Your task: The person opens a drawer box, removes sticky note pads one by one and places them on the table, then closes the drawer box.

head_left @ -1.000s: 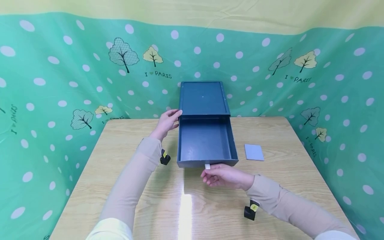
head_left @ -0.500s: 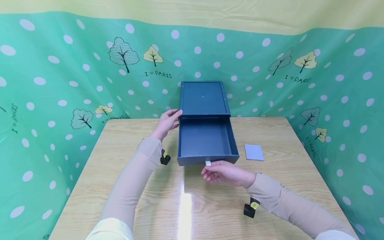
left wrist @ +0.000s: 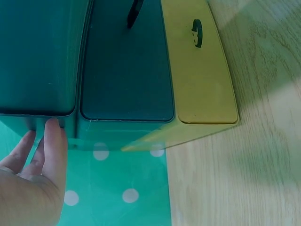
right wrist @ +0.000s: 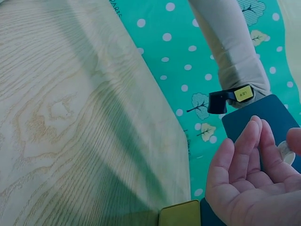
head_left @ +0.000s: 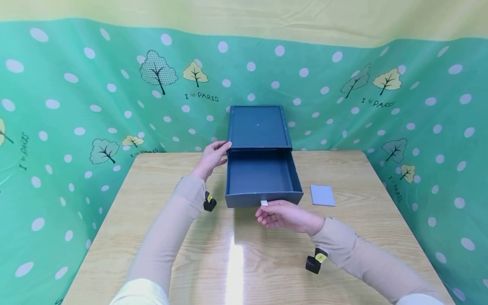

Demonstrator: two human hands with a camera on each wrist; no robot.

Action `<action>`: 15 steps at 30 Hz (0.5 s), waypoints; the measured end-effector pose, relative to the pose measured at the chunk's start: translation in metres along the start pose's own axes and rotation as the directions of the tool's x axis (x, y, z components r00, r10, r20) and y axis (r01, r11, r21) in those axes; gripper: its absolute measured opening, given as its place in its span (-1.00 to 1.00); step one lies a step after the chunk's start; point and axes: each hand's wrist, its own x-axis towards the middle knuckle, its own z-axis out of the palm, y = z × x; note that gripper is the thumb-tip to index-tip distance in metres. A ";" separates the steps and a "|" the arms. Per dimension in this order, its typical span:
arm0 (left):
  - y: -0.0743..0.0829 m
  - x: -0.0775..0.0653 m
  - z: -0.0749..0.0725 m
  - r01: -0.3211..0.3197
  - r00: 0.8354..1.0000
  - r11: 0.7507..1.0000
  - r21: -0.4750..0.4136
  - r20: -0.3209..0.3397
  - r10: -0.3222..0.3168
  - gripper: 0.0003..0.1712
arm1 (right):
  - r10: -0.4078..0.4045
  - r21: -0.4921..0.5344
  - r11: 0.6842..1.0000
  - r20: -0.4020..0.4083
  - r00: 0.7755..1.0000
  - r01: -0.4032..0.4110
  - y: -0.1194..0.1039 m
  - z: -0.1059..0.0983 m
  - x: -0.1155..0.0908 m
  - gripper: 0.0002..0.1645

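Just beyond the right hand [head_left: 287, 217], by which its white pull tab [head_left: 264, 203] is pinched, the dark-blue drawer [head_left: 244, 200] is extended nearward from its cabinet shell [head_left: 258, 127], whose left side is touched by the left hand [head_left: 210, 159], fingers spread.

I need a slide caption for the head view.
Left hand on blue cabinet, right hand pinching the white tab of its open drawer.
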 end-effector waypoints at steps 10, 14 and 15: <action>-0.001 0.001 0.000 -0.002 1.000 1.000 -0.007 0.000 0.002 -0.31 | -0.022 0.019 1.000 -0.002 1.000 0.022 -0.003 -0.001 0.006 -0.70; -0.001 -0.001 0.000 0.002 1.000 1.000 -0.015 -0.002 -0.002 -0.31 | -0.016 0.016 1.000 -0.001 1.000 0.016 -0.003 0.000 0.008 -0.73; -0.001 -0.001 0.000 0.002 1.000 1.000 -0.017 -0.004 -0.002 -0.31 | -0.015 0.015 1.000 -0.003 1.000 0.015 -0.003 0.000 0.009 -0.73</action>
